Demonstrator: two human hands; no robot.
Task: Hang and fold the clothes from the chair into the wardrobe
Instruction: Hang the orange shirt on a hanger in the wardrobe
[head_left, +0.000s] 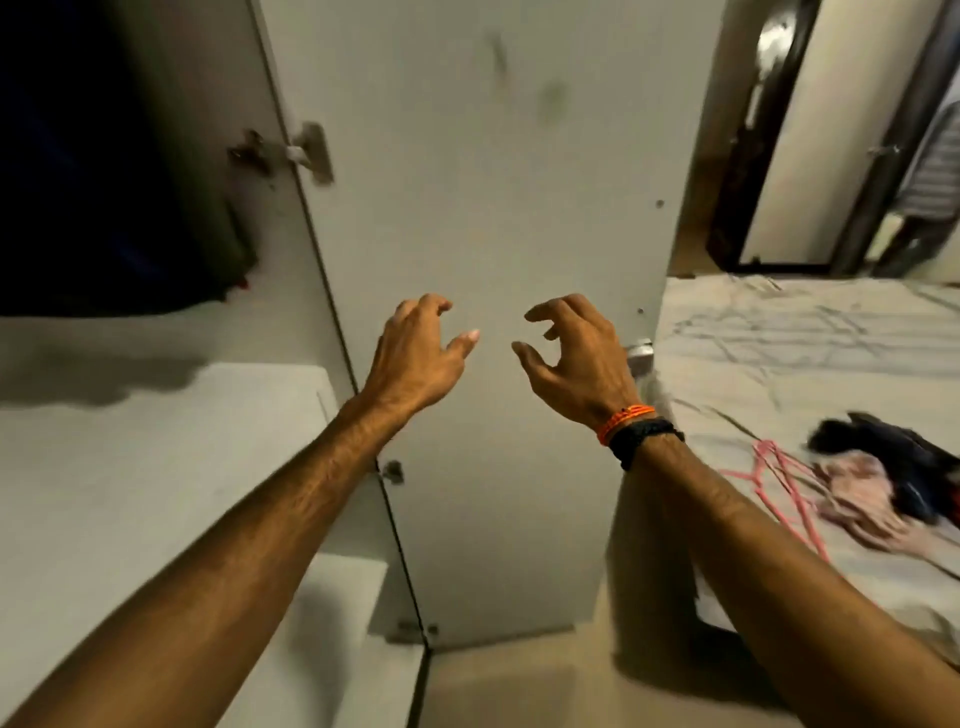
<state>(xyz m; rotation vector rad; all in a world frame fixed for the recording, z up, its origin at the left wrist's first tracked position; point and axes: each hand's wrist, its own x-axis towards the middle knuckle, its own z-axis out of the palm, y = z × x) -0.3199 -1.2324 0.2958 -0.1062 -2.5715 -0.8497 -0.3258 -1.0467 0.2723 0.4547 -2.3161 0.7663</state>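
Both hands, left hand (415, 353) and right hand (576, 353), empty, fingers loosely curled, apart; clothes (883, 478) and pink hanger (779, 478) left on bed (779, 332); wardrobe door (493, 208) open.

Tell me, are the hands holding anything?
Nothing is held. The left hand and right hand hang in the air, fingers loosely curled, before the open wardrobe door.

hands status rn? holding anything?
Left hand: open, fingers loosely curled, holding nothing.
Right hand: open, fingers loosely curled, holding nothing.

Two hands, left hand (415, 353) and right hand (576, 358), one wardrobe door (493, 208), one pink hanger (779, 483), one clothes heap (883, 478), one bed (805, 332)
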